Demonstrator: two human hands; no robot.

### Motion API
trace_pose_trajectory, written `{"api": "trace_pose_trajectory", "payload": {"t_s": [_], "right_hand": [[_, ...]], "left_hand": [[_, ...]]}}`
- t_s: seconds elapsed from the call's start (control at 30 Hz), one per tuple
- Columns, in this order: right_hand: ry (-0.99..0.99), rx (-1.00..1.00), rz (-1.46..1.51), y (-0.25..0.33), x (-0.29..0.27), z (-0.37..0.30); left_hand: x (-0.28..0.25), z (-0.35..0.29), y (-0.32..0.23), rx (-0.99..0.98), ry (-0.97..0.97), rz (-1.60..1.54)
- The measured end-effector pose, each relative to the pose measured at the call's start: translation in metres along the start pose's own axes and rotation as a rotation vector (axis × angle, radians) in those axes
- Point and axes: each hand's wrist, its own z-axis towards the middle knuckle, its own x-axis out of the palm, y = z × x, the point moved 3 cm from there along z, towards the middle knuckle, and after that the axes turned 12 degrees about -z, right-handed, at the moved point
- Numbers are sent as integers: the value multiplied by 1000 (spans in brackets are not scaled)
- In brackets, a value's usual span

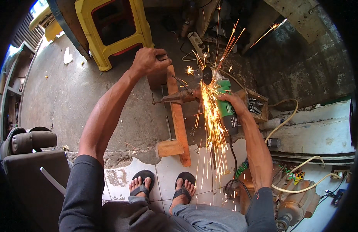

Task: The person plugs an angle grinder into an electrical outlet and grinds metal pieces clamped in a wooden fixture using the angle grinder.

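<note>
My right hand [233, 101] is wrapped around the body of a green angle grinder [226, 108]. Its dark disc [207, 75] faces a metal bench vise [181, 96], and bright sparks [213, 127] stream down toward the floor and up past the disc. The small workpiece at the disc is hidden by glare. The vise is mounted on a long wooden beam [179, 131] with a short wooden block [169, 148] at its near end. At the beam's far end my left hand [150, 62] is closed, its fingers curled over the top of the wood.
A yellow plastic stool [121, 48] stands beyond my left hand. A power strip [197, 43] and a wooden box of metal pieces [257, 105] lie at the right. Nearer are a motor [298, 205], hoses and cables. A dark padded seat [36, 181] stands left; sandalled feet [142, 183] are below.
</note>
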Motion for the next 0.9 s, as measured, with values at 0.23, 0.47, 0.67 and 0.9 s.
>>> {"api": "trace_pose_trajectory", "payload": {"t_s": [0.23,0.47,0.67,0.9], "right_hand": [[14,-33,27,-22,-9,19],[7,-26,30,-15,-8,13],[24,63,139,1,1,-9],[-4,-60,17,-10,-7,9]], "left_hand": [[5,2,1,-3,-11,-4],[6,2,1,48,-42,33],[5,1,2,66,-46,23],[6,2,3,92,-59,59]]}}
